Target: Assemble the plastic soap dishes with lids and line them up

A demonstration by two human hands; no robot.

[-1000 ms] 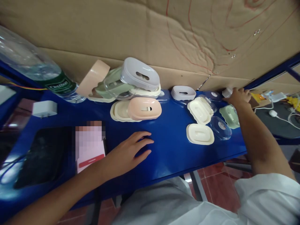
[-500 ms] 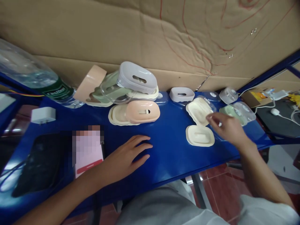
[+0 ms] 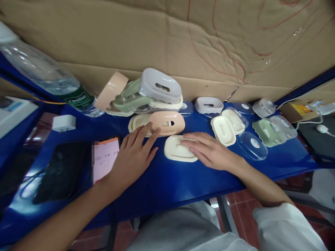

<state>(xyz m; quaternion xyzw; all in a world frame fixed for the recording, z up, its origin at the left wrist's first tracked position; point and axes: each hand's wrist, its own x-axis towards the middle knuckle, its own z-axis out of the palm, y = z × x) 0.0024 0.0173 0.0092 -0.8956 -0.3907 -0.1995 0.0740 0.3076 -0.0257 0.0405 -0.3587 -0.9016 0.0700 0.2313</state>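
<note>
My right hand [image 3: 209, 151] lies flat with spread fingers on a cream soap-dish tray [image 3: 178, 150] near the middle of the blue table [image 3: 183, 177]. My left hand [image 3: 133, 155] reaches forward, its fingertips touching the pink soap-dish lid [image 3: 169, 122] that sits on a cream tray [image 3: 137, 122]. Behind them a pile of green, clear and cream parts carries a lavender lid [image 3: 160, 85]. To the right lie another cream tray [image 3: 223, 129], a clear cover [image 3: 252, 145] and a green tray [image 3: 267, 131].
A cardboard sheet [image 3: 167, 38] stands along the back. A water bottle [image 3: 44, 78] lies at the far left, a white adapter [image 3: 63, 122] below it. A phone [image 3: 104, 157] and a black pouch [image 3: 61, 170] rest by my left wrist. Cables lie at far right.
My right hand came back from the far right and slid a cream tray to the table's middle. My left hand moved forward from the table onto the pink lid.
</note>
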